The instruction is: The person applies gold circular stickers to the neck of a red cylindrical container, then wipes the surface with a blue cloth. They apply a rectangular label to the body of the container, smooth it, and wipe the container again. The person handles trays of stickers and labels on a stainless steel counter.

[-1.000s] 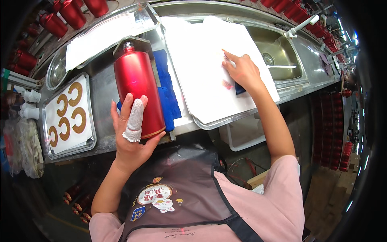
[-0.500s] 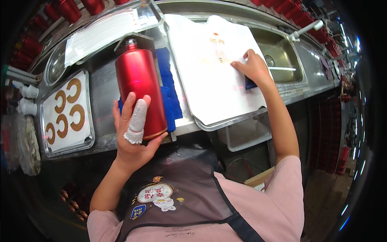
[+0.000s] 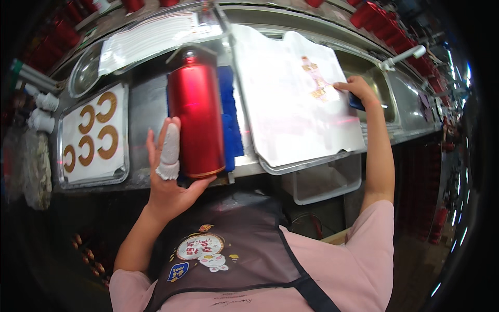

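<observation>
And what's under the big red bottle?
Blue cloth sticks out beside the red bottle; whatever lies directly beneath it is covered, so I can't tell.

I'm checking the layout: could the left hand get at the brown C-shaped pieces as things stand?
Probably yes: the left hand is at the lower left of the red bottle, and nothing seems to stand between it and the brown C-shaped pieces on their tray.

A metal bench (image 3: 145,106) carries a flat tray (image 3: 94,182) near left, a clear tray (image 3: 212,32) far left, a blue cloth (image 3: 233,140) centrally, and white paper (image 3: 291,130) over a wide tray (image 3: 312,166) right.
</observation>
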`<action>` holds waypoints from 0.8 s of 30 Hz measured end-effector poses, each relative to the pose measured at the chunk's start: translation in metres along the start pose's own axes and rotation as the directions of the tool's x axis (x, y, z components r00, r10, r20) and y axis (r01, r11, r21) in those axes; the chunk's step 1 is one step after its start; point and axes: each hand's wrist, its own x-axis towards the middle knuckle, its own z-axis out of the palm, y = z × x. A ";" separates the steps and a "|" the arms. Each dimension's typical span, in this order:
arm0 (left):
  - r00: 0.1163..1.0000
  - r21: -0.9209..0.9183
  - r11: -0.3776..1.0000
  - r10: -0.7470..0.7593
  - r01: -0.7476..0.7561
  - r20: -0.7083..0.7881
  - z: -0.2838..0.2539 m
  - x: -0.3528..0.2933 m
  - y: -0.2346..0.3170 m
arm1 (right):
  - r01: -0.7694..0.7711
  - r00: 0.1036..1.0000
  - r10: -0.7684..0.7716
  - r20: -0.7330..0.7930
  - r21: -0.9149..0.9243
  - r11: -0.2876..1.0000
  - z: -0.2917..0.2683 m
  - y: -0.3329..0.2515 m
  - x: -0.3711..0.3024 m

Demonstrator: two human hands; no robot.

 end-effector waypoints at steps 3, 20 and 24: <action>1.000 0.013 1.000 -0.012 0.012 0.002 -0.002 -0.005 -0.002 | -0.011 1.000 0.012 -0.006 0.185 0.983 0.003 0.017 0.005; 0.996 -0.074 0.994 -0.073 0.076 0.042 -0.004 -0.002 0.000 | 0.212 0.956 -0.156 -0.250 0.216 0.953 0.004 -0.061 -0.056; 0.993 -0.301 0.951 -0.094 0.068 -0.072 -0.020 0.004 0.008 | 0.283 0.953 -0.283 -0.105 0.640 0.715 0.003 -0.118 -0.096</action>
